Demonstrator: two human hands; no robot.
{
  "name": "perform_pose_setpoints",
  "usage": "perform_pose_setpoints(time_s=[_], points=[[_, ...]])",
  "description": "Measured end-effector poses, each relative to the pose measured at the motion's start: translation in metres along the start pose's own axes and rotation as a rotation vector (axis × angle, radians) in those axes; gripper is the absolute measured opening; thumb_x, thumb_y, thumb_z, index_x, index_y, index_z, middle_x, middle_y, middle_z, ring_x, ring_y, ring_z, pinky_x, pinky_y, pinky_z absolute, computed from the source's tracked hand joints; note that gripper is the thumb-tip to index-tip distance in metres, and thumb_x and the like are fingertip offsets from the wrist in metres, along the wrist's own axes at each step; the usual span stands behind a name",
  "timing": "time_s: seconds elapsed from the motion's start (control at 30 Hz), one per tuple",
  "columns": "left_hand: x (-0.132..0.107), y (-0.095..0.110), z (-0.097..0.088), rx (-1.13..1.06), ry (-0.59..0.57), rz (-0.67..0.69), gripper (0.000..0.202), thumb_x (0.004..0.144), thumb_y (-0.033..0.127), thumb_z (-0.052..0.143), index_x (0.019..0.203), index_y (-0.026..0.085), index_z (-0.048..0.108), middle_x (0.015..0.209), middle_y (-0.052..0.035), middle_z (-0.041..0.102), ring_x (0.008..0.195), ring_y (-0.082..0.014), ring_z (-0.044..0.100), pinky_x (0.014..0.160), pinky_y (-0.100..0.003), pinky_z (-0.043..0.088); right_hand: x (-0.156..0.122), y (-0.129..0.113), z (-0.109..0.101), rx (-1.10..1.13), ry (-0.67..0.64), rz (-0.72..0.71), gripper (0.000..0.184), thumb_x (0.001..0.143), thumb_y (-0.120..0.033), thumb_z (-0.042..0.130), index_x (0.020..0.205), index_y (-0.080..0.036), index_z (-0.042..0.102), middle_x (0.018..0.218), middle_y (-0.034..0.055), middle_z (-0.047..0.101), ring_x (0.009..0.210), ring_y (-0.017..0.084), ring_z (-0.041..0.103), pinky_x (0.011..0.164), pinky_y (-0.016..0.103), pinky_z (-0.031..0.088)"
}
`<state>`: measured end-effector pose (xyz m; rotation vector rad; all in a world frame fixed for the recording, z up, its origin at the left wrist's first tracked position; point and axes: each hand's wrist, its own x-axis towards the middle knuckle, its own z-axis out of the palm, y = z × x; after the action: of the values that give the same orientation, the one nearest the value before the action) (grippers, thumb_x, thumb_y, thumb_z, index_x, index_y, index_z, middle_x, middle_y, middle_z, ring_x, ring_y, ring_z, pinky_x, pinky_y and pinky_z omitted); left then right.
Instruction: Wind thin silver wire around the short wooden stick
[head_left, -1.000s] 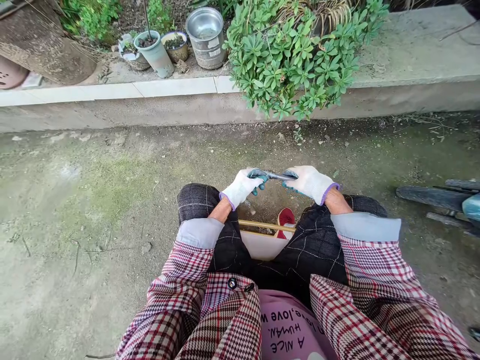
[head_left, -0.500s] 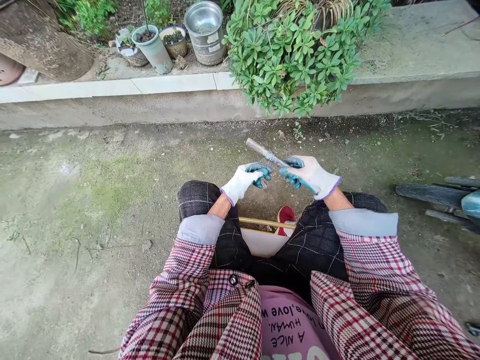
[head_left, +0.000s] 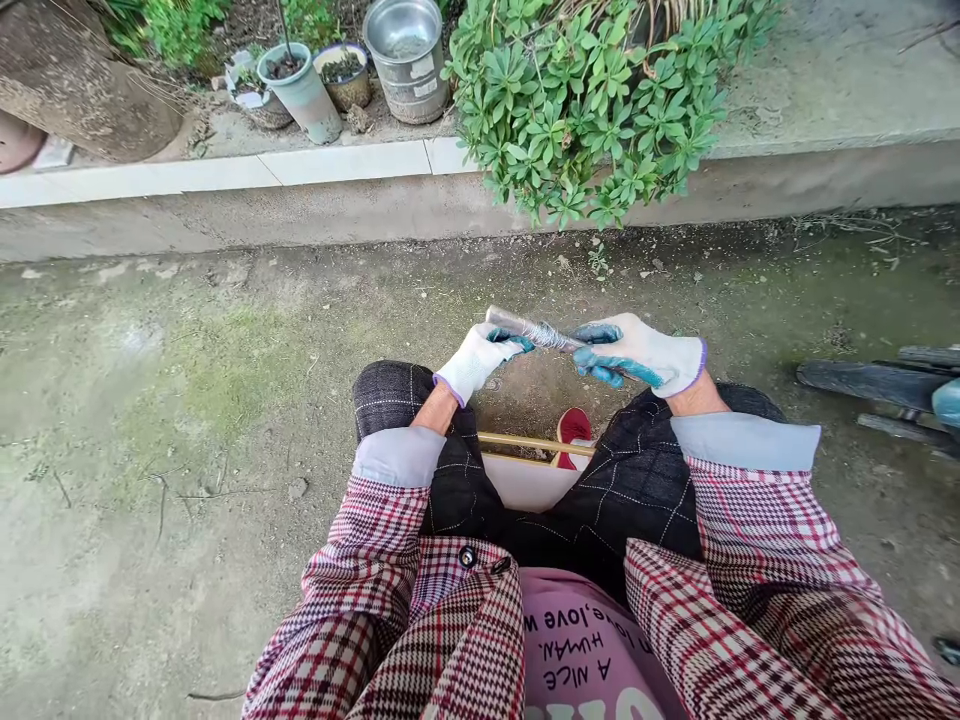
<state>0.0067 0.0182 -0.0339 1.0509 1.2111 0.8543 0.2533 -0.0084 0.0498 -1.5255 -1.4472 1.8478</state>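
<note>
A short greyish rod (head_left: 505, 319) with thin silvery wire (head_left: 546, 336) wound round its middle is held level in front of my knees. My right hand (head_left: 637, 352), in a white glove with a blue-green coated palm, grips it near its right end, thumb and fingers closed round it. My left hand (head_left: 480, 358), gloved the same way, is at the rod's other end. Its fingers are curled together just below the rod. Whether they pinch the rod or a strand of wire is hidden.
A low ledge (head_left: 352, 168) runs across the far side, bearing a metal pot (head_left: 409, 70), a pale planter (head_left: 304, 95) and a leafy shrub (head_left: 577, 110). A dark wheel-like part (head_left: 862, 385) stands at the right. Bare ground (head_left: 187, 380) lies around me.
The rod has tilted to nearly level, and its left end has come down beside my left hand. My right hand has shifted slightly right.
</note>
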Motion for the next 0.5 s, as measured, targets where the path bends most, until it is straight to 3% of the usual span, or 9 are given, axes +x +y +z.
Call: perform_pose_setpoints(time_s=[0.07, 0.2, 0.33, 0.5], points=[[-0.001, 0.003, -0.002, 0.014, -0.02, 0.021, 0.014, 0.066, 0.012, 0.084, 0.072, 0.018, 0.073, 0.078, -0.0034, 0.077, 0.08, -0.0166, 0.067, 0.083, -0.03, 0.057, -0.002, -0.002, -0.003, -0.034, -0.051, 0.01, 0.038, 0.066, -0.051, 0.095, 0.083, -0.021, 0.076, 0.068, 0.0032, 0.07, 0.05, 0.012, 0.053, 0.04, 0.026, 0.043], [-0.009, 0.013, -0.005, 0.095, -0.18, 0.036, 0.01, 0.065, 0.01, 0.079, 0.068, 0.017, 0.073, 0.073, -0.0024, 0.073, 0.074, -0.015, 0.063, 0.076, -0.028, 0.053, -0.003, 0.001, -0.011, -0.146, -0.159, 0.028, 0.041, 0.063, -0.048, 0.094, 0.088, -0.019, 0.08, 0.063, 0.0005, 0.067, 0.049, 0.011, 0.051, 0.043, 0.026, 0.043], [-0.016, 0.021, 0.0, 0.171, -0.176, -0.046, 0.007, 0.067, 0.015, 0.079, 0.067, 0.015, 0.072, 0.066, 0.0016, 0.067, 0.064, -0.0113, 0.055, 0.067, -0.026, 0.045, 0.001, 0.011, -0.017, -0.407, -0.243, 0.06, 0.039, 0.072, -0.05, 0.086, 0.099, -0.021, 0.082, 0.065, -0.0028, 0.065, 0.05, 0.012, 0.051, 0.046, 0.026, 0.039], [-0.016, 0.016, 0.004, 0.216, -0.162, -0.076, 0.007, 0.069, 0.015, 0.08, 0.066, 0.013, 0.074, 0.064, 0.0027, 0.066, 0.062, -0.0087, 0.052, 0.063, -0.024, 0.041, 0.014, 0.018, -0.011, -0.827, -0.17, 0.057, 0.017, 0.08, -0.039, 0.074, 0.076, -0.022, 0.073, 0.059, -0.0033, 0.06, 0.057, 0.015, 0.054, 0.056, 0.029, 0.038]])
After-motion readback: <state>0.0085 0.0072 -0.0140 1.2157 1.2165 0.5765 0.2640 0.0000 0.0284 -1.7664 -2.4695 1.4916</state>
